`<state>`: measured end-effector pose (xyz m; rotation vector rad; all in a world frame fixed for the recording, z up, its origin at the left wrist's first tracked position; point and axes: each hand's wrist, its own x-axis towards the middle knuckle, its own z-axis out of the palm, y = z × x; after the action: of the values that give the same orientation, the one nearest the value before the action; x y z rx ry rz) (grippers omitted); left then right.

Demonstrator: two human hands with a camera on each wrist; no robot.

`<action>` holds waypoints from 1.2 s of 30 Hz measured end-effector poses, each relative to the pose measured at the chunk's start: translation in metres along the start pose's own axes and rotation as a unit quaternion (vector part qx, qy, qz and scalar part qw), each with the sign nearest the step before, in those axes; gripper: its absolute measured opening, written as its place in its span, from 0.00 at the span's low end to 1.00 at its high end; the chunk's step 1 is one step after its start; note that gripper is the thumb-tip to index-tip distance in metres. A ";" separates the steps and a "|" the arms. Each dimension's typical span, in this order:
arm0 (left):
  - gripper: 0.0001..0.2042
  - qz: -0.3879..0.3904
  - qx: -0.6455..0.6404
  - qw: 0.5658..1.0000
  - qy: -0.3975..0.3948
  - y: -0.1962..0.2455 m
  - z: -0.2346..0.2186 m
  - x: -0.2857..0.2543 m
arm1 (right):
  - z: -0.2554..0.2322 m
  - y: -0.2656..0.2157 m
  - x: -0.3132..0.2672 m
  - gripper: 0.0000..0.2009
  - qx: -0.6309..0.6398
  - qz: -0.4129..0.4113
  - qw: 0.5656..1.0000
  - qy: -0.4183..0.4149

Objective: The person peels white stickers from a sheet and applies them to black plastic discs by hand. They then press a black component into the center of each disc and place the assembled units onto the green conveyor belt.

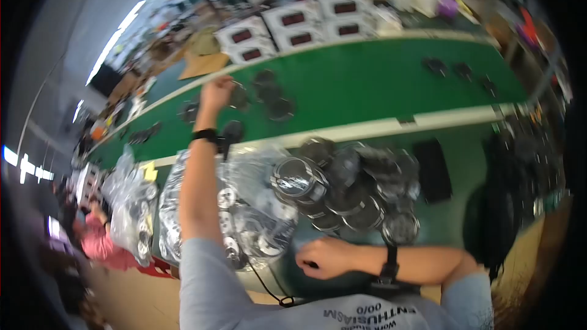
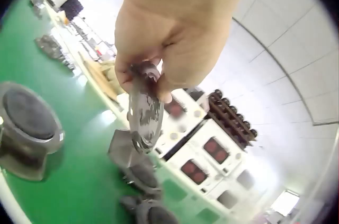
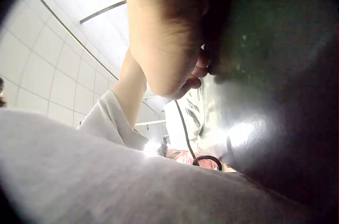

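Note:
My left hand [image 1: 217, 93] reaches out over the green belt and pinches a round, glossy disc [image 2: 145, 115] by its edge between thumb and fingers. In the left wrist view the disc hangs on edge below the fingertips. Dark round parts [image 1: 267, 85] lie on the belt just right of this hand, and another [image 1: 189, 111] lies to its left. My right hand [image 1: 327, 258] rests near the front of the dark tabletop, close to my body, its fingers loosely curled with nothing in them. Beyond it stand stacked dark round parts with shiny lids [image 1: 299, 177].
Clear plastic bags [image 1: 260, 171] with white round pieces cover the table's left part. A black flat box [image 1: 432, 171] lies at right. White boxes with dark red windows [image 1: 293, 19] stand behind the belt [image 1: 367, 79]. A black cable [image 1: 263, 282] hangs at the front edge.

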<state>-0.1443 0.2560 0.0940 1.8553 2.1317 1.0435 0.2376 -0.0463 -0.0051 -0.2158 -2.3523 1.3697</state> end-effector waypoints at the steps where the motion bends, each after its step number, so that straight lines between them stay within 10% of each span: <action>1: 0.11 0.062 -0.051 0.996 -0.025 0.011 -0.008 0.004 | -0.001 -0.001 -0.001 0.05 -0.005 0.001 1.000 0.000; 6: 0.11 0.153 -0.210 0.929 -0.263 0.223 -0.031 -0.120 | -0.004 -0.007 -0.005 0.07 -0.012 -0.007 1.000 0.011; 11: 0.09 0.234 -0.155 0.872 -0.402 0.272 0.011 -0.189 | 0.000 -0.005 -0.006 0.07 -0.015 -0.005 1.000 0.010; 25: 0.14 0.331 -0.033 0.920 -0.208 0.186 0.003 -0.192 | 0.003 0.000 -0.004 0.04 -0.028 0.000 1.000 0.002; 36: 0.32 -0.071 0.239 0.949 -0.195 -0.092 -0.052 -0.053 | -0.002 -0.006 -0.001 0.06 -0.008 0.035 0.999 -0.022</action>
<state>-0.2339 0.1857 0.0633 1.8451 2.3487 0.1048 0.2397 -0.0477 0.0008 -0.2785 -2.4130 1.4012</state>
